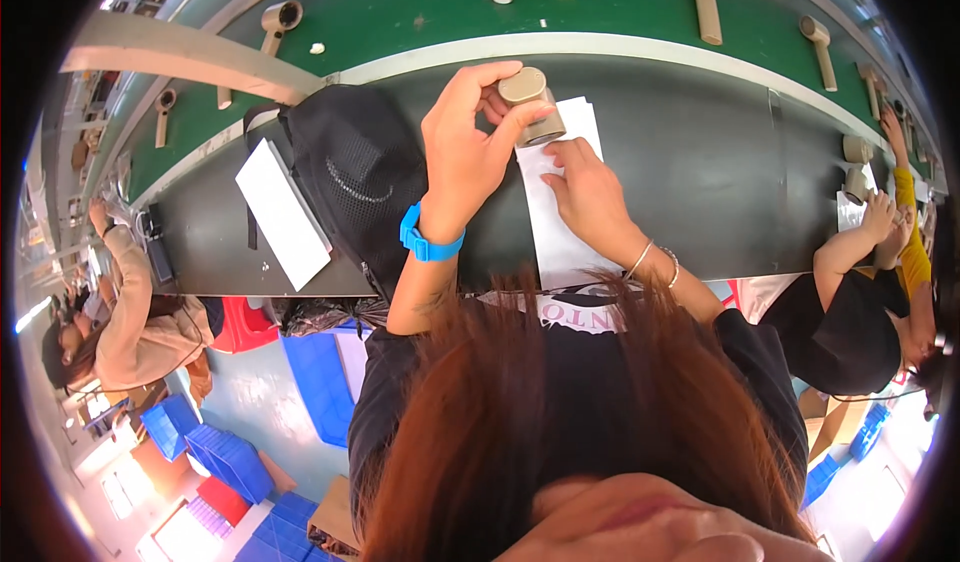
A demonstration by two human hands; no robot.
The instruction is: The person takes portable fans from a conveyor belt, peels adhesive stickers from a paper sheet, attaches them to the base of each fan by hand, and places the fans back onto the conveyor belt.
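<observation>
My left hand (475, 137), with a blue wristband below it, grips a beige handheld fan (525, 87) seen nearly end-on. Thumb and fingers clasp it from either side, and its oval end faces up. Below the fan lies a stack of white paper sheets (560, 232) on the dark bench. Over this paper is my right hand (590, 192), its fingers bent and its thumb apart from them. Its fingertips are close under the fan's lower end; whether they touch it I cannot tell. Nothing shows between them.
Beyond the dark bench (690, 162), several beige fans (703, 7) rest on a green belt (620, 12). A black mesh backpack (355, 162) and a white stack (285, 212) sit at left. Co-workers are at both sides; a beige post (190, 57) crosses the upper left.
</observation>
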